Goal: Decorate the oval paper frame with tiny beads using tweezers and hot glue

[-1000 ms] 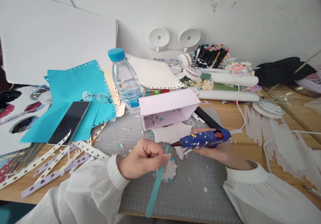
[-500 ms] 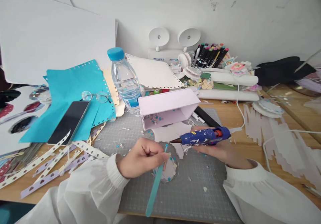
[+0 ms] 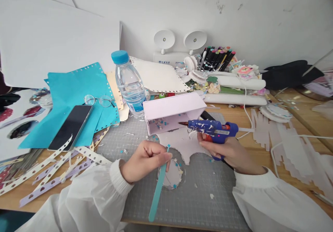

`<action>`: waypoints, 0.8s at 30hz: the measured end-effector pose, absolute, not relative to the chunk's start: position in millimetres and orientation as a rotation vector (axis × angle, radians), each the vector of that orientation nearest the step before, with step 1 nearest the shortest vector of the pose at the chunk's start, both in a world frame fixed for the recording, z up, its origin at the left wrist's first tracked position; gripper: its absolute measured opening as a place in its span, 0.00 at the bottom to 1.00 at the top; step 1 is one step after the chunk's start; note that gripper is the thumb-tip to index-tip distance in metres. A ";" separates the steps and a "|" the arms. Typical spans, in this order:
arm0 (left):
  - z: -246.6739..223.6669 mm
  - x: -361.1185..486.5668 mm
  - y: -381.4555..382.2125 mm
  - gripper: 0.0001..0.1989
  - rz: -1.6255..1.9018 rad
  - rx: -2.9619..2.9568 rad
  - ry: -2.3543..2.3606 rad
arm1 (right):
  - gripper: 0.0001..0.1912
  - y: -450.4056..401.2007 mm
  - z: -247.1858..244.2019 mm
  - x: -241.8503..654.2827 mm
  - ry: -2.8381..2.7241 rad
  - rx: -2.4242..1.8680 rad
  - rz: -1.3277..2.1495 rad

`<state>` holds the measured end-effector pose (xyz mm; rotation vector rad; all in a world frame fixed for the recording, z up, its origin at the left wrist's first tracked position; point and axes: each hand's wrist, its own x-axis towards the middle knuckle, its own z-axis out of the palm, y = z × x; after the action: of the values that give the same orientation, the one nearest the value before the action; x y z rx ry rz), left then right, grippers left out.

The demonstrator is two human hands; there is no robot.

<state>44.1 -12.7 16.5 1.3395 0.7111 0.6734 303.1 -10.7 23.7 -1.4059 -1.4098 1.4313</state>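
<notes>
Between the thumb and fingers of my left hand (image 3: 147,162) are teal tweezers (image 3: 156,199), their wide end slanting down toward me. A tiny blue piece shows at their upper tip. Below that hand, a round white disc (image 3: 170,180) edged with small blue and pale bits lies on the grey cutting mat (image 3: 203,204), partly covered by the fingers. My right hand (image 3: 226,152) is closed around the handle of a blue glue gun (image 3: 208,127), its nozzle pointing left in front of the open pale lilac box (image 3: 174,109). A cut white sheet (image 3: 184,143) lies beneath the gun.
Behind the mat stands a water bottle (image 3: 130,83). To the left are a phone (image 3: 70,128), glasses (image 3: 97,101) on blue paper (image 3: 75,86) and punched paper strips (image 3: 59,176). A white cord (image 3: 274,159) and translucent strips (image 3: 293,145) lie at the right.
My right hand has lifted the glue gun up and away from the tweezers' tip, with thin glue strings near its nozzle. My left hand has barely moved.
</notes>
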 end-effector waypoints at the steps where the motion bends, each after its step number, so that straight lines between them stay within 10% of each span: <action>1: 16.3 44.2 -12.6 0.22 0.677 1.339 0.710 | 0.12 -10.2 26.7 302.1 -1.347 -1.407 1.427; 14: 17.5 44.3 -13.8 0.22 0.693 1.331 0.666 | 0.11 17.2 23.9 352.1 -0.599 -1.585 0.433; 24: 17.5 44.2 -14.3 0.22 0.685 1.340 0.677 | 0.14 24.7 -7.4 375.6 -0.908 -1.963 0.336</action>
<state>44.2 -14.3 17.5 1.3398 0.6767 0.6849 375.6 24.7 -7.4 -1.9630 -0.9077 0.3355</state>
